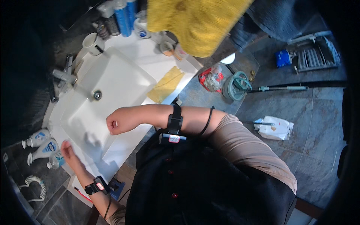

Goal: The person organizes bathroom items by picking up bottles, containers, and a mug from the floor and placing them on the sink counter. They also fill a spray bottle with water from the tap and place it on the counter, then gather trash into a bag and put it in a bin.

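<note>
My left hand (68, 153) is over the counter's near left edge, close to the bottles beside the sink. It is blurred, its fingers loosely curved, and no object shows in it. My right hand (116, 122) hangs above the front part of the white rectangular sink (112, 76), its fingers curled in and nothing visible held. Both wrists or forearms wear black straps with small devices. The sink has a metal drain (97, 95) and a chrome faucet (64, 76) at its far left side. A yellow cloth (166, 84) lies flat on the counter right of the sink.
A white mug (93, 44), spray cans (122, 19) and a pump bottle (141, 28) line the back. White bottles (43, 150) stand at left. A yellow towel (194, 25) hangs at top. On the tiled floor are a green bucket (236, 87) and a white package (275, 128).
</note>
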Demonstrator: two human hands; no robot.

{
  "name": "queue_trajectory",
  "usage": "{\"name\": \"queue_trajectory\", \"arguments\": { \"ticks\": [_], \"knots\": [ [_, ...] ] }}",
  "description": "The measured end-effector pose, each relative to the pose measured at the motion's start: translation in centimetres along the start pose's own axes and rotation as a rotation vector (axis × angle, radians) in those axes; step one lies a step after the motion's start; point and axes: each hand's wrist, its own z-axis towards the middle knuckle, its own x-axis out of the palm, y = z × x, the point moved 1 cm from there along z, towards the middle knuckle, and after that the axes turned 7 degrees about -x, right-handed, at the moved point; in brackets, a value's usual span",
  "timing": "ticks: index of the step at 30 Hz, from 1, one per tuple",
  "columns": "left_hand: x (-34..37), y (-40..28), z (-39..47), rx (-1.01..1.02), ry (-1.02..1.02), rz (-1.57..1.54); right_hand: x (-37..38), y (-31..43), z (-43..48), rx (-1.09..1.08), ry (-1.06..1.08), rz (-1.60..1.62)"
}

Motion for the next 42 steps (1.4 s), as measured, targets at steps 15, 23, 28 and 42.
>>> {"name": "queue_trajectory", "arguments": {
  "ticks": [15, 23, 28, 42],
  "knots": [
    [41.0, -4.7, -21.8, 0.801, 1.002, 1.039, -5.6, -8.6, -41.1, 0.12, -0.843, 0.092],
    [44.8, -5.9, -24.5, 0.566, 0.8, 1.431, 0.4, -17.6, -61.7, 0.23, -1.257, 0.415],
    [45.2, -5.9, -26.5, 0.536, 0.7, 1.484, 1.3, -21.1, -67.0, 0.432, -1.334, 0.409],
    [47.0, -6.9, -27.0, 0.334, 0.701, 1.526, -7.3, -32.4, -70.5, 0.824, -1.395, 0.633]
  ]
}}
